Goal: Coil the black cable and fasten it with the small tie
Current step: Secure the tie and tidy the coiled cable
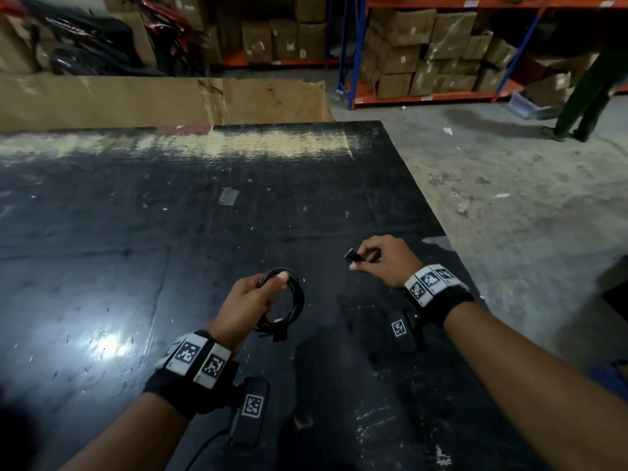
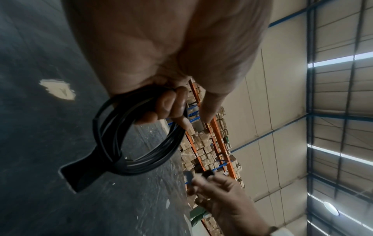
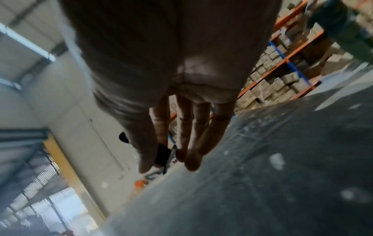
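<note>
The fingers (image 2: 167,105) of the left hand (image 1: 248,300) were curled around the black cable (image 1: 289,300), with the thumb pressed on top of the loops. The cable was already a round coil, held just above the tabletop (image 1: 136,232) near the lower middle of the head view — its loose end with a flat plug (image 2: 80,174) hung at the lower edge of the coil. To the right of it in the frame, the right hand (image 1: 384,260) pinched the small tie (image 1: 351,255) between thumb and forefinger; the other fingers were almost straight. Hands were near but apart. Probably the tie must travel left, across to the coil, then wrap across the bundled strands. The shelves (image 1: 441,45) behind, upper right, held cardboard boxes.
</note>
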`<action>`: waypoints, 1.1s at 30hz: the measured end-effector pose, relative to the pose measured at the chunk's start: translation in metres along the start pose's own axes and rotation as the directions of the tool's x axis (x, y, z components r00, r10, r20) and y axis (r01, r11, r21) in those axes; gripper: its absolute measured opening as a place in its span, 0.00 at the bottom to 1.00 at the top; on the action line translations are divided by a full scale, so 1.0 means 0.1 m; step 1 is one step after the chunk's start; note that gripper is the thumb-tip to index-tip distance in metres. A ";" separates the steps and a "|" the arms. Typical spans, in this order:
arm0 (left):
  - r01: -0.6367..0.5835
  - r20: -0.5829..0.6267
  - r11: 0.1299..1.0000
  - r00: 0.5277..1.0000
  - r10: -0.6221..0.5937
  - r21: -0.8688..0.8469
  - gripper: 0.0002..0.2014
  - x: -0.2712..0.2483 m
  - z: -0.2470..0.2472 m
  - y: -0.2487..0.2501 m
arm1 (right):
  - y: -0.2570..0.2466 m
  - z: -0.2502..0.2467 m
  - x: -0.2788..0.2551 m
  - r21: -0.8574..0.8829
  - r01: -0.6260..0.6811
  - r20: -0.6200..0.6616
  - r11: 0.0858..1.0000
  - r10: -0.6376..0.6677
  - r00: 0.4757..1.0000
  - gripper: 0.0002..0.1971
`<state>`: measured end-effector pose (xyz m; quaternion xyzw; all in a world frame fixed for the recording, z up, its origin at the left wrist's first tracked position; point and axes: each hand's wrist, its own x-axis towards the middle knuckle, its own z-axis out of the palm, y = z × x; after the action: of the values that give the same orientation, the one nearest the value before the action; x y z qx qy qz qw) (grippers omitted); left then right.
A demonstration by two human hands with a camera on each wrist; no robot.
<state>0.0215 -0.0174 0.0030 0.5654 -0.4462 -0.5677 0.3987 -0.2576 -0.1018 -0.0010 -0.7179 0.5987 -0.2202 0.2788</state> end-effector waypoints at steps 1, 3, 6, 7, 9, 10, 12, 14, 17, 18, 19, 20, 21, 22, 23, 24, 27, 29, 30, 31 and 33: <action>-0.026 0.005 0.999 1.000 0.026 0.026 0.12 0.00 0.02 0.01 | -0.11 0.03 -0.09 0.097 0.045 0.001 0.994 -0.045 0.999 0.11; -0.102 0.016 0.989 0.995 0.100 0.111 0.07 -0.04 0.07 0.04 | -0.31 0.08 -0.26 0.259 0.111 0.015 0.959 -0.119 0.993 0.09; -0.180 0.025 0.972 0.984 0.179 0.150 0.07 -0.11 0.14 0.11 | -0.57 0.12 -0.48 0.389 0.189 0.012 0.902 -0.210 0.978 0.05; -0.201 0.039 0.969 0.980 0.197 0.144 0.09 -0.15 0.15 0.12 | -0.64 0.13 -0.54 0.428 0.215 -0.004 0.878 -0.236 0.972 0.05; -0.235 0.068 0.962 0.971 0.227 0.140 0.11 -0.22 0.15 0.16 | -0.75 0.14 -0.65 0.484 0.261 -0.049 0.835 -0.272 0.961 0.06; -0.250 0.073 0.961 0.967 0.242 0.122 0.11 -0.25 0.14 0.16 | -0.79 0.14 -0.70 0.504 0.281 -0.073 0.817 -0.283 0.956 0.06; -0.265 0.082 0.962 0.962 0.259 0.070 0.11 -0.30 0.13 0.18 | -0.83 0.16 -0.79 0.537 0.317 -0.116 0.781 -0.304 0.946 0.05; -0.261 0.087 0.965 0.963 0.257 0.040 0.10 -0.34 0.12 0.19 | -0.86 0.18 -0.88 0.572 0.336 -0.140 0.748 -0.314 0.939 0.05; -0.243 0.064 0.970 0.968 0.244 -0.015 0.10 -0.40 0.13 0.24 | -0.90 0.23 -1.01 0.601 0.329 -0.160 0.728 -0.294 0.942 0.06; -0.226 0.045 0.973 0.972 0.229 -0.052 0.13 -0.42 0.14 0.25 | -0.91 0.24 -1.04 0.610 0.325 -0.172 0.723 -0.280 0.945 0.06; -0.186 0.030 0.975 0.981 0.191 -0.117 0.16 -0.43 0.13 0.25 | -0.92 0.26 -1.08 0.615 0.324 -0.187 0.719 -0.267 0.945 0.07; -0.145 0.012 0.970 0.989 0.150 -0.197 0.17 -0.43 0.12 0.26 | -0.94 0.27 -1.12 0.617 0.325 -0.196 0.716 -0.260 0.945 0.08; -0.124 -0.004 0.954 0.992 0.127 -0.271 0.15 -0.44 0.12 0.26 | -0.95 0.28 -1.16 0.616 0.325 -0.199 0.718 -0.257 0.946 0.09; -0.126 -0.027 0.940 0.992 0.124 -0.316 0.12 -0.44 0.11 0.24 | -0.97 0.29 -1.19 0.615 0.321 -0.192 0.720 -0.258 0.947 0.10; -0.139 -0.054 0.935 0.990 0.128 -0.327 0.09 -0.45 0.11 0.24 | -0.99 0.31 -1.23 0.617 0.311 -0.178 0.723 -0.256 0.950 0.09; -0.157 -0.076 0.934 0.987 0.140 -0.321 0.09 -0.47 0.11 0.25 | -1.01 0.33 -1.26 0.618 0.297 -0.164 0.728 -0.250 0.954 0.08; -0.215 -0.085 0.935 0.976 0.199 -0.281 0.13 -0.52 0.13 0.28 | -1.05 0.43 -1.29 0.561 0.273 -0.183 0.781 -0.205 0.962 0.06; -0.240 -0.063 0.934 0.971 0.232 -0.265 0.11 -0.55 0.14 0.31 | -1.07 0.48 -1.26 0.478 0.273 -0.247 0.834 -0.171 0.954 0.05; -0.252 -0.054 0.930 0.968 0.246 -0.267 0.10 -0.57 0.15 0.31 | -1.09 0.49 -1.25 0.450 0.277 -0.275 0.849 -0.163 0.948 0.05; -0.260 -0.050 0.927 0.965 0.256 -0.270 0.10 -0.58 0.16 0.31 | -1.11 0.51 -1.23 0.427 0.283 -0.302 0.859 -0.160 0.940 0.06; -0.267 -0.040 0.923 0.963 0.267 -0.277 0.11 -0.61 0.18 0.30 | -1.17 0.54 -1.22 0.386 0.301 -0.367 0.872 -0.154 0.917 0.06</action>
<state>0.0045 0.0332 0.0486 0.4375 -0.4341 -0.5651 0.5485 -0.1590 0.0405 0.0388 -0.6575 0.4821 -0.4946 0.3010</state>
